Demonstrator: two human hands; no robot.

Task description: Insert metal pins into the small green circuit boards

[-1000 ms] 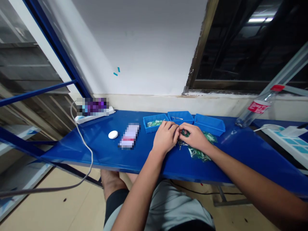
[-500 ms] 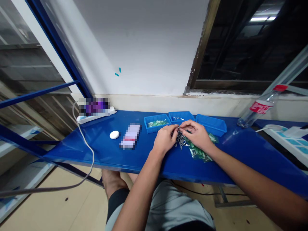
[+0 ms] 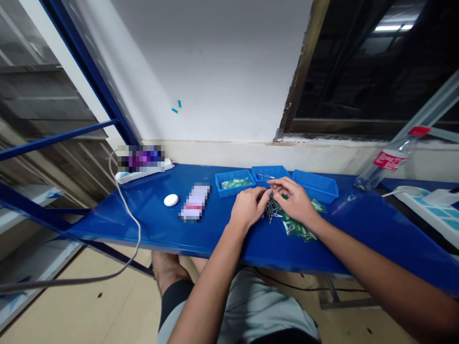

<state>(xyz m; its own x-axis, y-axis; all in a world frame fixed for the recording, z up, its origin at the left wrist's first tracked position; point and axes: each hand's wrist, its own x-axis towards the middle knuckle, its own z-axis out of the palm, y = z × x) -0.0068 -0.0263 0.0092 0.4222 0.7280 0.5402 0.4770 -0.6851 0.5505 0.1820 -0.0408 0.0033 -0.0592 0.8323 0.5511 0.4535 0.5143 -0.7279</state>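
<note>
Both hands meet over a pile of small metal screw-like parts [image 3: 274,213] on the blue table. My left hand [image 3: 247,206] has its thumb and forefinger pressed together; whatever they hold is too small to make out. Close on its right, my right hand [image 3: 294,199] has fingers bent and fingertips near the left ones, with its pinch partly hidden. Beneath and beside the right hand lie green-tinted plastic packets [image 3: 297,229]. Behind the hands are a blue bin with green packets [image 3: 234,193], a middle blue bin with a few metal pieces [image 3: 270,170] and a right blue bin [image 3: 317,187].
On the left of the table [image 3: 143,229] lie a white round object [image 3: 171,200], a blurred-out flat item [image 3: 195,203] and a power strip [image 3: 145,174] with a cable. A red-capped bottle [image 3: 389,160] and another power strip [image 3: 433,210] are at the right.
My left hand has shifted slightly to the right, and its fingertips are now nearer the right hand's. The bins and packets have stayed in place.
</note>
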